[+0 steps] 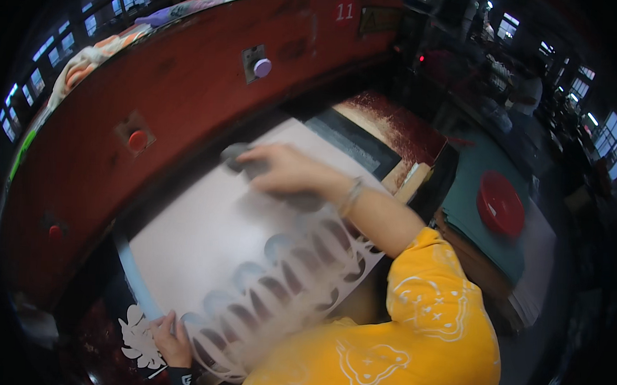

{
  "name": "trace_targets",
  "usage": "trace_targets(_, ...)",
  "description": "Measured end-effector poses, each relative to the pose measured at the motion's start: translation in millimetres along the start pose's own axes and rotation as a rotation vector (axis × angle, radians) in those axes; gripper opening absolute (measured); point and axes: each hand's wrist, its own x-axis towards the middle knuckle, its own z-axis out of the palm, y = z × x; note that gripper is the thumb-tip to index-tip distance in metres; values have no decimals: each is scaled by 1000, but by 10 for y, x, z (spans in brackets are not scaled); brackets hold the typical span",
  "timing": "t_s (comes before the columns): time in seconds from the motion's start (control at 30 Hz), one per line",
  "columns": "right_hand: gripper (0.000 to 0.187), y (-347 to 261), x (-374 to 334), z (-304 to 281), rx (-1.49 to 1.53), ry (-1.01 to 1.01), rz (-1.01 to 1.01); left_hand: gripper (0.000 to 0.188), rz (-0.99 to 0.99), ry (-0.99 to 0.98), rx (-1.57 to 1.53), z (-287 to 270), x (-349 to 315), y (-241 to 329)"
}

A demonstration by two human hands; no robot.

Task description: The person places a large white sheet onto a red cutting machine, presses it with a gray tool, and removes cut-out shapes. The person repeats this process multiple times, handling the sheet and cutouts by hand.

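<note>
A large pale sheet [190, 222] lies on the machine's bed, its near part pierced by rows of rounded cut-outs. Over its far part is my right hand [282, 171], smeared by motion, with fingers closed round a dark grey object [236, 156] whose kind is too blurred to tell. My left hand [172, 341] grips the sheet's near left edge between thumb and fingers. Beside that hand sits a loose heap of pale cut pieces [139, 340]. Motion blur softens the cut-outs near my yellow shirt.
A heavy red machine beam [189, 84] with red and pale buttons spans the far side. Cloths [97, 56] drape over its top. At right, a red bowl [501, 203] sits on a stack of green sheets [471, 179]. Another person [526, 92] is in the dim background.
</note>
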Motion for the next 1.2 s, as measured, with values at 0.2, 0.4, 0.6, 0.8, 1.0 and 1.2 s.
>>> trace_targets(0.2,55,-697,337,1829,-136,-181,-146,28,-7,-33,60,5,-83,99)
trace_targets(0.4,67,-1004,461,2445,-426,-130,-131,24,-107,47,-88,-173,-72,50)
trace_targets(0.6,73,-807,386,2334,-395,-206,-251,23,-17,41,-170,-230,-78,-45)
trace_targets(0.8,68,-1042,380,2521,-309,-146,-207,23,-9,101,-184,-144,-128,-103)
trace_targets(1.0,66,-1344,486,2829,-374,-63,-275,22,-9,123,-218,-138,-144,-116)
trace_targets(1.2,67,-1302,476,3006,-408,-74,-239,21,-8,137,-242,-126,-151,-132)
